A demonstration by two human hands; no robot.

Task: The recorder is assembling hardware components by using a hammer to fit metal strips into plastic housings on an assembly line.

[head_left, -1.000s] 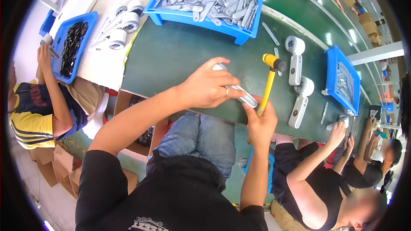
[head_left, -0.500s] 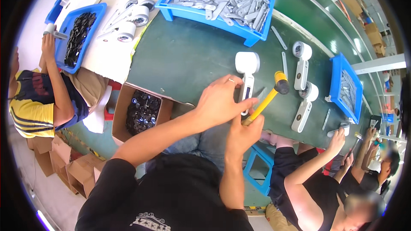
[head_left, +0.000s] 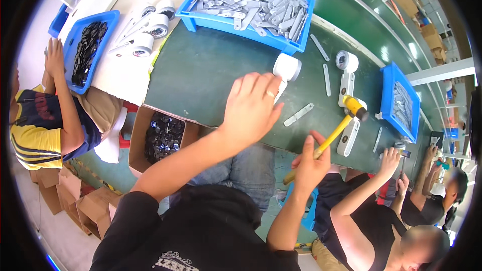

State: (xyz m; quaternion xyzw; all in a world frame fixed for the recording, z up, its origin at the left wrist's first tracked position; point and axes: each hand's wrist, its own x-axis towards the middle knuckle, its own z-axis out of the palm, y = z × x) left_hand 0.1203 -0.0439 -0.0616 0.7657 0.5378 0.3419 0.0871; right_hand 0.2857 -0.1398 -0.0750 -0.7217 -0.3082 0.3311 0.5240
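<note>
- From my end, the right hand (head_left: 312, 163) had its fingers wrapped round the yellow handle of a hammer (head_left: 331, 139), nearer the wearer than the big blue tray (head_left: 226, 27) and off past its right end.
- The left hand (head_left: 251, 105) was palm down in front of that tray, fingers loosely stretched over a white fan (head_left: 287, 66); I couldn't tell whether it gripped the handle, touched it or merely covered it.
- The fan's round head lay on the green table (head_left: 201, 73), just in front of the tray's right near corner.
- I judged the fan light, stiff and rather smooth, its head likely the part that would crack; I'd have taken it by the slim handle. The hammer looked top-heavy, best held low on its shaft.
- A grey strip (head_left: 298, 114) lay farther out from the tray than the fan head. It seemed thin and easiest to pinch by its edges.
- Two more white fans (head_left: 347, 81) lay to the right of the tray.
- Most of the first fan's handle was hidden by the left hand, and the hammer head blocked part of the nearer of the two others. I couldn't make out the right fingertips fully.
</note>
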